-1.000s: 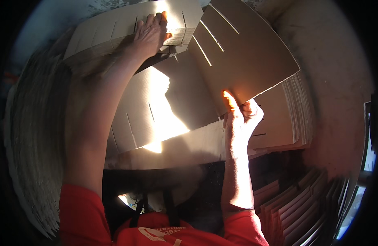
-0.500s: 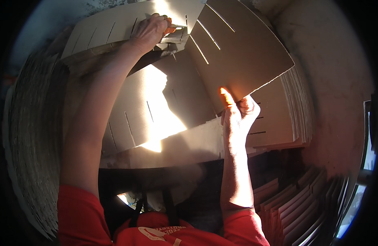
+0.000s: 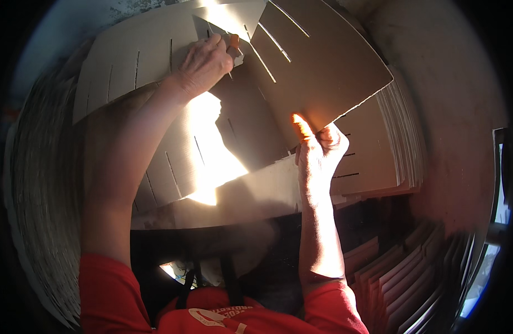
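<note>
My right hand (image 3: 322,150) pinches the lower corner of a brown slotted cardboard sheet (image 3: 329,67), thumb on its face and fingers behind. The sheet stands tilted at the upper right, with several long slits along its left side. At the upper left, my left hand (image 3: 207,62) is closed at the inner edge of another slotted cardboard sheet (image 3: 123,55); its fingertips are partly hidden. Orange coverings show on the right thumb and on a left fingertip. Between my arms lies more slotted cardboard (image 3: 173,172), with a patch of glaring sunlight across it.
A stack of slotted cardboard (image 3: 373,150) stands behind my right hand. Tall piles of sheet edges (image 3: 45,183) rise at the far left. More cardboard pieces (image 3: 407,278) stand in rows at the lower right. A wall (image 3: 457,111) borders the right side.
My left hand has come slightly nearer and turned, and the left sheet's edge has tipped down with it. My right hand and its sheet have shifted slightly left and up.
</note>
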Motion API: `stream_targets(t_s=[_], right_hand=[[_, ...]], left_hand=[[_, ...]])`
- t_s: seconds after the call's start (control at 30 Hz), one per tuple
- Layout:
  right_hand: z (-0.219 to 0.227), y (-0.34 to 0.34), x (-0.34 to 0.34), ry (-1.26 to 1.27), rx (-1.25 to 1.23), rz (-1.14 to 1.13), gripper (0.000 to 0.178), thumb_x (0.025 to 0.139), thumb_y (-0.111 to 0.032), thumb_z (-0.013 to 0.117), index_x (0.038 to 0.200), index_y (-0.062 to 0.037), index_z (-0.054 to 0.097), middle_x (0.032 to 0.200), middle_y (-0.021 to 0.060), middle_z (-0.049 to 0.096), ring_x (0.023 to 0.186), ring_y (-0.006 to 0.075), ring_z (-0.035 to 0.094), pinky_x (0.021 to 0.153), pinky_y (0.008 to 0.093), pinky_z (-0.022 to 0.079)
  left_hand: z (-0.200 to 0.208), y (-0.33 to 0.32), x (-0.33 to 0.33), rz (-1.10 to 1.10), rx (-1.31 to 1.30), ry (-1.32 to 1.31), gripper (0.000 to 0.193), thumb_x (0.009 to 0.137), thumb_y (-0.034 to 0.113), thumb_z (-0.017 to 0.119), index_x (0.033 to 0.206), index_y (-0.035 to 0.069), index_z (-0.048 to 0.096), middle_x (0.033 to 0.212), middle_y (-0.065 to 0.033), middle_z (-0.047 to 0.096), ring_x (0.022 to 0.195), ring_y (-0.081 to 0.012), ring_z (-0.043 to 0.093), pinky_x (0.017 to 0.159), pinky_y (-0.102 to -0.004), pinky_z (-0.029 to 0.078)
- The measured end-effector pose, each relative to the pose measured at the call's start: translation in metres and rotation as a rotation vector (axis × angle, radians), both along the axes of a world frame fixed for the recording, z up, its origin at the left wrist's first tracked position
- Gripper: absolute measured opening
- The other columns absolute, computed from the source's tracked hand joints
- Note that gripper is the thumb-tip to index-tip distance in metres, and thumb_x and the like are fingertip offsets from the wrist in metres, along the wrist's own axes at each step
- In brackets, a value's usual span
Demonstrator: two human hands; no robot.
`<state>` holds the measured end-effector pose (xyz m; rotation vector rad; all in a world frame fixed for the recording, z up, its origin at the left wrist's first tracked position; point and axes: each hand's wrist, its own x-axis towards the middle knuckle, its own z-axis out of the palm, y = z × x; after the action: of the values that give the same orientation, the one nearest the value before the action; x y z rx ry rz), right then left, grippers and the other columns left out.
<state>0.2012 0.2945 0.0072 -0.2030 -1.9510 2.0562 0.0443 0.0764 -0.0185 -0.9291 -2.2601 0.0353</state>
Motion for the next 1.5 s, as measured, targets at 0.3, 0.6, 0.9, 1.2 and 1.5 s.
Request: stream_targets(t_s=[0.3,0.6,0.9,1.2,1.5], right_hand=[[0.003,0.003,-0.001,0.083,0.066,-0.011,0.01,0.084,-0.004,0.075,0.088,-0.0005,0.067,0.067,-0.0029,0.059,0.052,0.0015,0.043,0.048,0.0181,0.033],[0.014,0.002,0.006,0.212,0.281,-0.142,0.009,0.084,0.002,0.073,0.092,0.0025,0.069,0.08,-0.0012,0.065,0.075,0.0025,0.053,0.068,0.0184,0.043],[0.018,0.003,0.007,0.22,0.213,-0.147,0.007,0.083,0.002,0.074,0.087,0.0022,0.068,0.073,-0.0037,0.061,0.069,0.001,0.049,0.064,0.0168,0.039],[0.022,0.001,0.008,0.264,0.249,-0.134,0.014,0.08,-0.001,0.079,0.08,-0.0003,0.065,0.067,-0.006,0.056,0.063,0.0002,0.041,0.06,0.0165,0.034],[0.02,0.005,0.009,0.273,0.231,-0.115,0.014,0.08,-0.003,0.079,0.079,0.0,0.066,0.066,-0.0053,0.056,0.063,0.0007,0.042,0.061,0.0166,0.036]], left_hand=[[0.011,0.037,0.064,-0.164,0.032,0.076,0.023,0.063,-0.006,0.062,0.058,0.007,0.044,0.068,-0.0051,0.043,0.068,-0.0178,0.052,0.048,-0.0298,0.046],[0.017,0.055,0.152,-0.255,0.004,0.018,0.008,0.064,-0.007,0.06,0.063,-0.004,0.053,0.086,-0.0233,0.06,0.066,-0.0216,0.051,0.051,-0.0316,0.048],[0.031,0.029,0.069,-0.154,0.55,-0.111,0.058,0.073,0.026,0.083,0.12,0.0,0.062,0.099,-0.0136,0.068,0.083,-0.0319,0.06,0.075,-0.0402,0.05],[-0.015,-0.016,-0.053,0.431,-0.369,-0.118,0.027,0.089,0.008,0.054,0.115,0.0,0.057,0.11,-0.0173,0.06,0.104,-0.033,0.054,0.085,-0.0417,0.047],[0.002,-0.02,-0.051,0.197,0.085,-0.114,0.007,0.084,0.008,0.062,0.08,0.003,0.061,0.079,-0.0136,0.06,0.079,-0.033,0.058,0.071,-0.045,0.049]])
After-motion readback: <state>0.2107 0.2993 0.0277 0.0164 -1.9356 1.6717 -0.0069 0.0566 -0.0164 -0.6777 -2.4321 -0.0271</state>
